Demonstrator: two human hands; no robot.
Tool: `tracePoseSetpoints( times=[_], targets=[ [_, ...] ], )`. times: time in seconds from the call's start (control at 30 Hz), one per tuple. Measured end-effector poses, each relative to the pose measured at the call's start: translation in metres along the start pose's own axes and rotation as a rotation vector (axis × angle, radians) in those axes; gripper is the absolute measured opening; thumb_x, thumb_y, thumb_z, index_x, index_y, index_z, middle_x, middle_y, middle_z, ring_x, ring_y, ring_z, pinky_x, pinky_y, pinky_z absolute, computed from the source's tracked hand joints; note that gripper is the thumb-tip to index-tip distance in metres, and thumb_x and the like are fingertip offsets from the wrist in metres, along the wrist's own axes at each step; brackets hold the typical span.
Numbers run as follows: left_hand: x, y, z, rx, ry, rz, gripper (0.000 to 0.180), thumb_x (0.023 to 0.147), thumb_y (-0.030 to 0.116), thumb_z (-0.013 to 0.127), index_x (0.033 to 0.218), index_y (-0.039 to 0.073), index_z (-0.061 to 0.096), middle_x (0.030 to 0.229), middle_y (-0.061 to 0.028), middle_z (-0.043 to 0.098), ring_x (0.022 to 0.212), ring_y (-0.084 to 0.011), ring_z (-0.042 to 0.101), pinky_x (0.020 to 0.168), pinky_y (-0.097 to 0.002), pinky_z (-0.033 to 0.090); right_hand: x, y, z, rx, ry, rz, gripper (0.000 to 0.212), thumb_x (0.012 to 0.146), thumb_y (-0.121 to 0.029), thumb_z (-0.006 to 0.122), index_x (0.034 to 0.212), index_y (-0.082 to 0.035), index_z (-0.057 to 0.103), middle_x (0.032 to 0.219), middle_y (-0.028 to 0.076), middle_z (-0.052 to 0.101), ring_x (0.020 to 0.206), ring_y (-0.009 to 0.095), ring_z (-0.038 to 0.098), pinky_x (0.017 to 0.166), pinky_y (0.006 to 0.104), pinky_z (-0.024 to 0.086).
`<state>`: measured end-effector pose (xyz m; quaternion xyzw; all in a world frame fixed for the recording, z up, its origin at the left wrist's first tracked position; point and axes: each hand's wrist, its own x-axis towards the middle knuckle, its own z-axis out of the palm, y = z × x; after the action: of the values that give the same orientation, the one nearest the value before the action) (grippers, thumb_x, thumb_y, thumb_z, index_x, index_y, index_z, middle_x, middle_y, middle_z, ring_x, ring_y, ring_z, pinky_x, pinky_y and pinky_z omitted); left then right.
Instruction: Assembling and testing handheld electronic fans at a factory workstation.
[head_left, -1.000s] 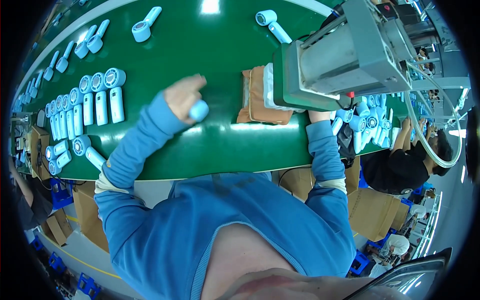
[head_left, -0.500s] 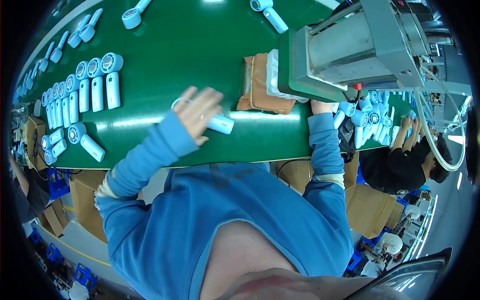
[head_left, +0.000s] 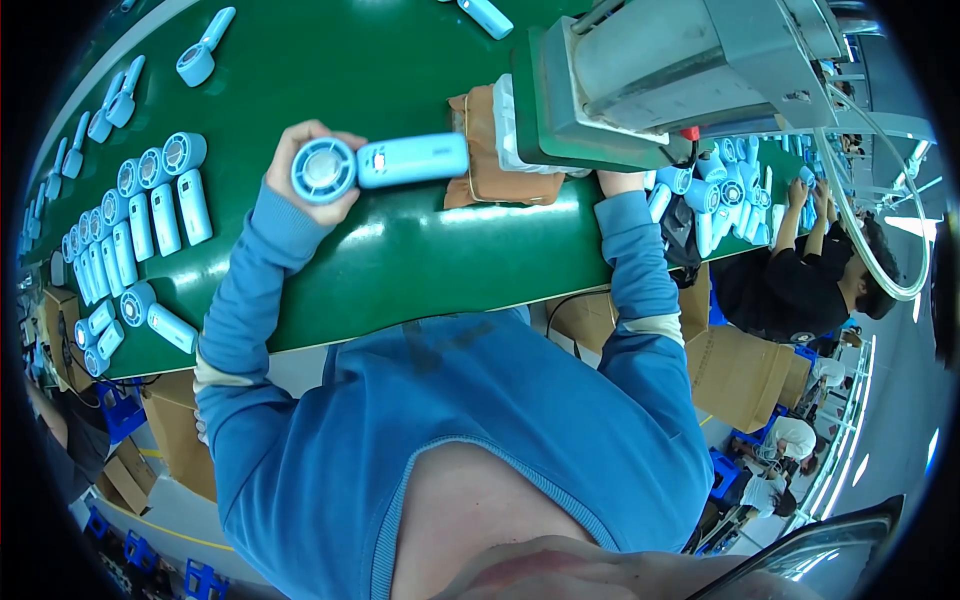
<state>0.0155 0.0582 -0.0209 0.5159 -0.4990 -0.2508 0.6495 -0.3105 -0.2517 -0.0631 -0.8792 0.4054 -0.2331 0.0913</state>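
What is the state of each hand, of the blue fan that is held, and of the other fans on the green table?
Left hand: closed around the round head of the handheld fan.
Handheld fan: held, lying sideways, handle pointing to the right.
Right hand: mostly hidden under the grey machine; grip cannot be told.
Row of fans: lying flat, side by side on the green table.

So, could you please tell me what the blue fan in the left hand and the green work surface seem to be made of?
The blue fan in the left hand looks like moulded plastic with a smooth satin finish: uniform colour, rounded edges, soft highlights. The green work surface appears to be a rubbery or vinyl belt, slightly glossy, since it reflects the overhead lights in streaks; the exact material is unclear.
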Motion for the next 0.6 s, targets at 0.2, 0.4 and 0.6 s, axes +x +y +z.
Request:
tracePoseSetpoints(
  times=[0.2, 0.4, 0.6],
  targets=[
    [0.031, -0.033, 0.047, 0.098, -0.025, 0.088, 0.062, 0.061, 0.001, 0.073, 0.114, 0.005, 0.041, 0.104, -0.0127, 0.067, 0.094, -0.0220, 0.066, 0.084, -0.0311, 0.053, 0.000, 0.007, 0.005, -0.118, 0.023, -0.067, 0.043, 0.087, -0.022, 0.055, 0.125, -0.004, 0.056, 0.125, 0.016, 0.059, 0.112, 0.034, 0.058, 0.092, 0.0378, 0.046],
    [0.040, -0.047, 0.061, 0.097, -0.083, 0.105, 0.063, 0.061, 0.000, 0.073, 0.115, 0.006, 0.040, 0.105, -0.0122, 0.067, 0.093, -0.0216, 0.067, 0.082, -0.0296, 0.054, 0.006, 0.034, 0.034, 0.084, -0.003, 0.076, 0.042, 0.089, -0.024, 0.056, 0.126, -0.003, 0.055, 0.125, 0.014, 0.060, 0.113, 0.030, 0.057, 0.097, 0.0355, 0.044],
    [0.045, -0.044, 0.062, -0.005, -0.175, 0.080, 0.060, 0.061, 0.001, 0.075, 0.115, 0.005, 0.048, 0.106, -0.0103, 0.067, 0.095, -0.0214, 0.066, 0.087, -0.0304, 0.052, 0.001, 0.032, 0.031, -0.536, -0.214, 0.185, 0.050, 0.093, -0.037, 0.048, 0.134, -0.009, 0.050, 0.135, 0.013, 0.052, 0.119, 0.033, 0.051, 0.108, 0.0433, 0.030]
  ],
)
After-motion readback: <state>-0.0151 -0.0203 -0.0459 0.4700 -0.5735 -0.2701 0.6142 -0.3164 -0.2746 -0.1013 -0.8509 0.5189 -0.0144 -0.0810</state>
